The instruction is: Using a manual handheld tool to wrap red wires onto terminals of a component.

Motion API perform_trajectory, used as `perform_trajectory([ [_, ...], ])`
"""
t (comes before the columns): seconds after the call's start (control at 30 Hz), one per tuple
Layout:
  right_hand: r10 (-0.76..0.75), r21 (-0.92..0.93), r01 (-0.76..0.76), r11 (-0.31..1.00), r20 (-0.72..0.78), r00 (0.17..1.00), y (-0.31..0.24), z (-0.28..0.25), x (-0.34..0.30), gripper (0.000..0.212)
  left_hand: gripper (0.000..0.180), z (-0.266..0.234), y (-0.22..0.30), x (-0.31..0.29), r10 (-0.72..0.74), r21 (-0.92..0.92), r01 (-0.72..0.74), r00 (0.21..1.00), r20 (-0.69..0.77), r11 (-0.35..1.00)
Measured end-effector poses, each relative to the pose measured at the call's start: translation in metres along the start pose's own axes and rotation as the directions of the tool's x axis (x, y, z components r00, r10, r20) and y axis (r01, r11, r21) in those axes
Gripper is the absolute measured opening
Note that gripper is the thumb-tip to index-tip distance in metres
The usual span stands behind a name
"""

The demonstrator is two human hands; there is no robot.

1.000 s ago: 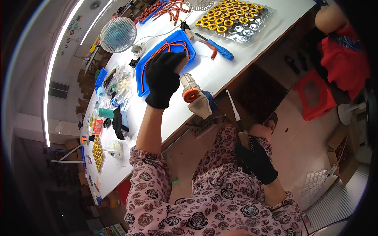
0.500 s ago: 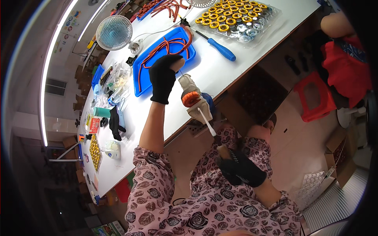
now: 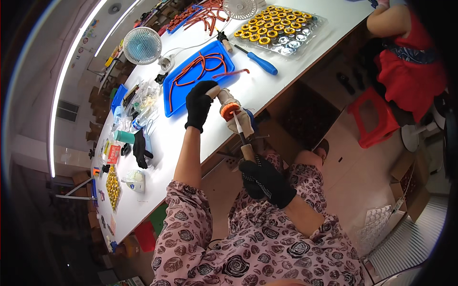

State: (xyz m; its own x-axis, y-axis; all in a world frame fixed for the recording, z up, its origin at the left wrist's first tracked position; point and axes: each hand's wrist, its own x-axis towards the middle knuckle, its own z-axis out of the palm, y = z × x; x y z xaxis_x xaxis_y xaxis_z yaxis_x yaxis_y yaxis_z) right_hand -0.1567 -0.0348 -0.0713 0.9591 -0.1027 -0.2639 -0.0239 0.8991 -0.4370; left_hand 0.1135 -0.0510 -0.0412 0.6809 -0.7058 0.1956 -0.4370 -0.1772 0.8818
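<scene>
An orange wire-wound ring [image 3: 229,110] sits in a padded, off-white clamp [image 3: 225,97] at the table's edge. My right hand [image 3: 267,181], in a black dotted glove, is wrapped round the wooden handle of a slim pale-shafted tool [image 3: 241,131]. Its tip meets the ring near the central hole; how deep it goes is hidden. Beside the clamp's upper end is my left hand [image 3: 201,102], in a black glove with a bare fingertip showing. Those fingers are closed, and what they pinch is too small to make out.
A blue tray [image 3: 168,97] with reddish-brown cords lies beyond my left hand. A blue-handled screwdriver [image 3: 262,63], a bag of yellow rings [image 3: 276,28] and a small fan [image 3: 142,45] are farther back. At right are a red stool [image 3: 377,124] and a person in red [image 3: 410,71].
My right hand has moved up and left, bringing the tool's tip to the ring's hole. A cord end that curved up beyond the tray now lies across its right rim. The view has shifted slightly.
</scene>
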Motion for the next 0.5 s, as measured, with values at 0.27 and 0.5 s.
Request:
perform_trajectory([
  [0.27,-0.044,0.035,0.042,0.998,0.050,0.998,0.004,-0.001,0.004,0.021,0.021,-0.003,0.029,-0.040,0.666,0.455,-0.685,0.709,0.234,0.569],
  [0.5,-0.011,0.038,0.010,0.999,0.011,1.000,0.024,-0.008,-0.050,0.019,0.022,0.004,0.035,-0.049,0.686,0.522,-0.669,0.699,0.201,0.529],
])
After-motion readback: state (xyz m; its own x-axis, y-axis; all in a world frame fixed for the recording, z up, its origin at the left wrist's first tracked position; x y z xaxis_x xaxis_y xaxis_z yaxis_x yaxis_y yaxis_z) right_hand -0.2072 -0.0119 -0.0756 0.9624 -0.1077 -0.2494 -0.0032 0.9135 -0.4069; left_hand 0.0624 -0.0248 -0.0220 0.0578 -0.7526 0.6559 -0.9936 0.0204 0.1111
